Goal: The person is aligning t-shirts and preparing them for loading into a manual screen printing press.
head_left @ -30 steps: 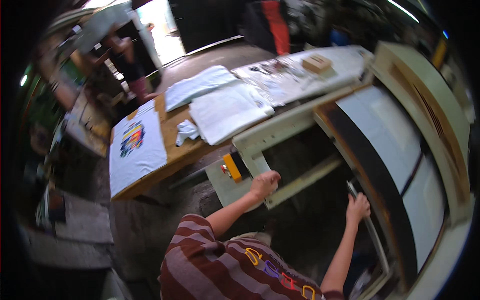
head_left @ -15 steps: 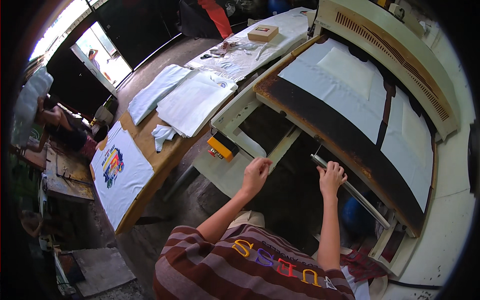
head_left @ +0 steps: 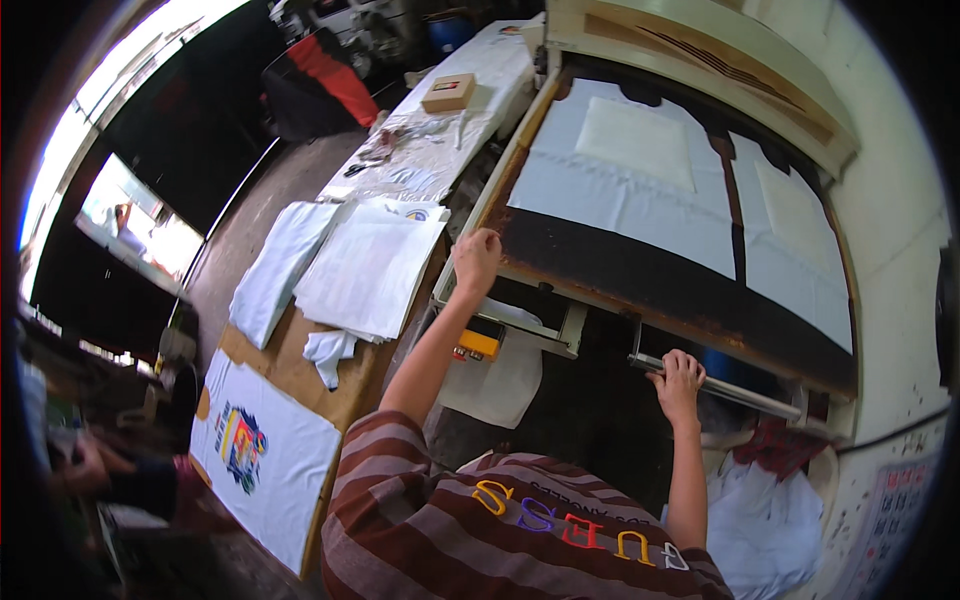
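My right hand (head_left: 678, 378) grips a round metal bar (head_left: 748, 394) along the front of a press's sliding bed. My left hand (head_left: 477, 258) is raised at the bed's front left corner, fingers curled; whether they hold anything is unclear. On the dark bed (head_left: 620, 245) lie two white fabric pieces (head_left: 640, 220) (head_left: 805, 270), each with a pale sheet (head_left: 630, 140) on it. Below my left hand is a yellow control box (head_left: 478, 343) with buttons. The press housing (head_left: 700, 50) stands behind the bed.
On the left, a wooden table (head_left: 290, 350) carries a printed white shirt (head_left: 260, 470), folded fabric (head_left: 275, 270) and paper sheets (head_left: 365, 280). A covered table (head_left: 485, 70) behind it holds a tan box (head_left: 448, 93) and scissors. A co-worker's arm (head_left: 85, 465) shows at the lower left.
My left hand has risen from beside the control box to the bed's corner. My right hand stays on the bar. The view has turned, and the bed now lies more squarely ahead.
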A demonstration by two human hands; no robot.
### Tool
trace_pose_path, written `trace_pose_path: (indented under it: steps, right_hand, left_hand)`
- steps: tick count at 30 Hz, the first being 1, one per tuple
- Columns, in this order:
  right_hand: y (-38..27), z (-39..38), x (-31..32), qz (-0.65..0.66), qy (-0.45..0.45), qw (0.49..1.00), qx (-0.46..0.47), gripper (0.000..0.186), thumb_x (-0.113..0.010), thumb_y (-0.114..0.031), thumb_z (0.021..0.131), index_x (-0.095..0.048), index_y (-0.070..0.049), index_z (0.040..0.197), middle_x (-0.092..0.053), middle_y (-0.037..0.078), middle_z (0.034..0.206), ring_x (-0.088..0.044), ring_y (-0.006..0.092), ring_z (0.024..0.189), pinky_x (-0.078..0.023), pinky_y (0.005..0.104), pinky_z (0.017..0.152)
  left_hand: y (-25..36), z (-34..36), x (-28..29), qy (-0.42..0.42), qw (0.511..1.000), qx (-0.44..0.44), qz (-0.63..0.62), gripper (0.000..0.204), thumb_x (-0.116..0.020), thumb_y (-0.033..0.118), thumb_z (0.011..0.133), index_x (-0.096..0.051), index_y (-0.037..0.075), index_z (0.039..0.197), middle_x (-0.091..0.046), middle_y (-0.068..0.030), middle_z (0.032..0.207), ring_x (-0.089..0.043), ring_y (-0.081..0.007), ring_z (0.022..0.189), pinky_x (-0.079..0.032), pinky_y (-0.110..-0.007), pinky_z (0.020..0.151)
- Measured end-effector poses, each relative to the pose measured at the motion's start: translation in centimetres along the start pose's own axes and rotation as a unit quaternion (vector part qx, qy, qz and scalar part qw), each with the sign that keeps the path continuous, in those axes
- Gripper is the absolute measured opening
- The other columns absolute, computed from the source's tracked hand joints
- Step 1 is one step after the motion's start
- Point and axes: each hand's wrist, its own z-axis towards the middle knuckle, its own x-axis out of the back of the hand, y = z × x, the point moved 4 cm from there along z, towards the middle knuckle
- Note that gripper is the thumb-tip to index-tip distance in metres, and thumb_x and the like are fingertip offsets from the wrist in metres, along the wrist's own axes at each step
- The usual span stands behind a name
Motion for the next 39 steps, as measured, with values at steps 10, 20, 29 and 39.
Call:
trace_pose_path:
  steps: [10,20,29,39]
  right_hand:
    - [-2.4,-4.8,1.5,0.000,-0.014,0.998,-0.061,0.035,-0.066,-0.033,0.072,-0.051,-0.008,0.092,-0.047,0.008,0.107,-0.044,0.0281,0.101,-0.028,0.0442,0.092]
    - [-2.8,-6.9,0.6,-0.036,-0.030,0.990,-0.130,0.038,-0.064,-0.037,0.073,-0.048,-0.010,0.093,-0.048,0.010,0.100,-0.043,0.0302,0.105,-0.020,0.0508,0.103]
    - [-1.7,-4.5,-0.3,-0.044,-0.042,0.989,-0.136,0.040,-0.064,-0.039,0.074,-0.050,-0.008,0.096,-0.049,0.014,0.100,-0.043,0.0316,0.106,-0.019,0.0534,0.103]
    - [0.2,-2.9,0.8,0.010,-0.096,0.995,-0.035,0.050,-0.064,-0.042,0.074,-0.052,-0.006,0.106,-0.051,0.017,0.107,-0.044,0.0323,0.109,-0.025,0.0522,0.098]
  left_hand:
    - [-2.1,6.1,-7.4,-0.169,0.957,0.022,0.234,0.028,-0.056,0.031,0.076,-0.067,0.008,0.088,-0.062,-0.0128,0.096,-0.057,-0.0272,0.095,-0.038,-0.041,0.084]
    - [1.3,6.0,-7.7,-0.207,0.940,0.010,0.270,0.013,-0.057,0.013,0.077,-0.068,0.010,0.084,-0.067,-0.0085,0.087,-0.063,-0.0236,0.088,-0.037,-0.040,0.088]
    - [5.6,4.7,-0.1,-0.270,0.952,0.042,-0.137,0.022,-0.062,0.021,0.063,-0.068,0.002,0.072,-0.060,-0.0092,0.057,-0.058,-0.0152,0.054,-0.045,-0.029,0.055]
    - [-3.7,-6.9,13.2,-0.238,0.935,0.214,-0.155,0.020,-0.061,0.015,0.074,-0.064,-0.004,0.082,-0.060,-0.0040,0.066,-0.053,-0.0090,0.059,-0.042,-0.022,0.055]
